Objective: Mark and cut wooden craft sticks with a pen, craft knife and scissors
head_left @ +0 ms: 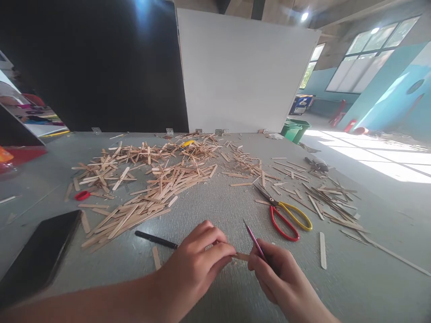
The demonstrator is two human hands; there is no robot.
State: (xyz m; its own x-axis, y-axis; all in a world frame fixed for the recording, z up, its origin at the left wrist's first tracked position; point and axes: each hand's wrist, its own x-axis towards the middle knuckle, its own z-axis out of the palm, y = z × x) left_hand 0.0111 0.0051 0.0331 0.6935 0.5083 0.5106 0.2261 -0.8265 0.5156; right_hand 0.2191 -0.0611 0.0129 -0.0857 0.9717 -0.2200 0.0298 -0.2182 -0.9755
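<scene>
The left hand's fingers clamp a flat, pale wooden stick, which extends toward three o'clock, meeting the right hand, whose fingers close round a slim, pointed, glossy purple tool aimed toward eleven o'clock.

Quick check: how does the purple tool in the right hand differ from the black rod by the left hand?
The right hand grips the purple tool; the black rod lies on the table. The purple tool narrows to a thin point; the black rod's visible end is blunt. Both are slim and partly hidden.
</scene>
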